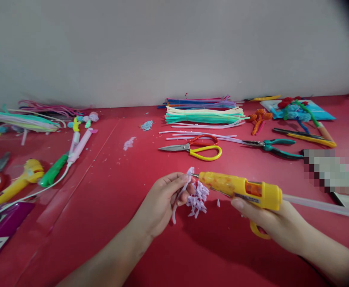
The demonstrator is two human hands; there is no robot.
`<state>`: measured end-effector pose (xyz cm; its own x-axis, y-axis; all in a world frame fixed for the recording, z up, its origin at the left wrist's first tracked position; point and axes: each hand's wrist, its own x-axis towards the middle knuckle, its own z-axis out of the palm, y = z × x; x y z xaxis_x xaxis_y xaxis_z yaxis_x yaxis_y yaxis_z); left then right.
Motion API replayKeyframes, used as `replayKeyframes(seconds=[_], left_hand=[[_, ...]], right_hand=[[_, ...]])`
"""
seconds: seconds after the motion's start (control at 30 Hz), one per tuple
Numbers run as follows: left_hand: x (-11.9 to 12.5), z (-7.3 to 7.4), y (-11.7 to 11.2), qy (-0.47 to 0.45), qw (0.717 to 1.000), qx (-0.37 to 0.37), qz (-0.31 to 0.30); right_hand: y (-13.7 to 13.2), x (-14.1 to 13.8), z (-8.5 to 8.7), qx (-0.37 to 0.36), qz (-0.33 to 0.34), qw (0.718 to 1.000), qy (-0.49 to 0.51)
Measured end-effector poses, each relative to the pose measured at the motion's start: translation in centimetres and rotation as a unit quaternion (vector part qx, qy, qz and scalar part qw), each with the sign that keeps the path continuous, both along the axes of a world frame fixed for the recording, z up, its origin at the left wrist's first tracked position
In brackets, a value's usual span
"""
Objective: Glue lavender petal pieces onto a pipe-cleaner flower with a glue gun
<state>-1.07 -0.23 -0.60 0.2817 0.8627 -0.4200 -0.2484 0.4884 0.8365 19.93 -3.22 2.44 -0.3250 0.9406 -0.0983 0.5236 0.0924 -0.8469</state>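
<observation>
My left hand (170, 197) pinches a pale purple pipe cleaner (174, 215), its upper end poking out above the fingertips. Wrapped in my right hand (261, 217) is a yellow hot glue gun (240, 189), with a clear glue stick (320, 205) reaching out of its back. The metal nozzle (195, 175) meets, or nearly meets, the top of the pipe cleaner. Below, on the red table, lies a pile of short purple pipe cleaner pieces (197, 201). One loose piece (218, 203) rests to its right. Fingers hide part of the held pipe cleaner.
Scissors (192, 148) and teal-handled pliers (273, 146) lie beyond my hands. Bundles of pipe cleaners (204, 115) sit near the wall. On the left are another yellow glue gun (25, 181), a pink tool (81, 147) with a white cord, and a purple power strip (7, 229). A pixelated object (332, 171) lies right.
</observation>
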Motion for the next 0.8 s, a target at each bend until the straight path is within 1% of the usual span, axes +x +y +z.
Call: replayKeyframes(seconds=[0.3,0.63,0.8], left_hand=[[0.01,0.15,0.06,0.002,1.000,-0.014,0.004],[0.01,-0.03,0.05,0.007,1.000,-0.015,0.005],[-0.02,-0.10,0.07,0.000,1.000,-0.005,0.000]], right_hand=[[-0.05,-0.08,-0.12,-0.017,-0.013,1.000,0.009],[-0.16,-0.19,-0.56,-0.052,-0.051,0.997,0.017],[-0.26,-0.18,-0.82,-0.029,-0.066,0.997,0.016]])
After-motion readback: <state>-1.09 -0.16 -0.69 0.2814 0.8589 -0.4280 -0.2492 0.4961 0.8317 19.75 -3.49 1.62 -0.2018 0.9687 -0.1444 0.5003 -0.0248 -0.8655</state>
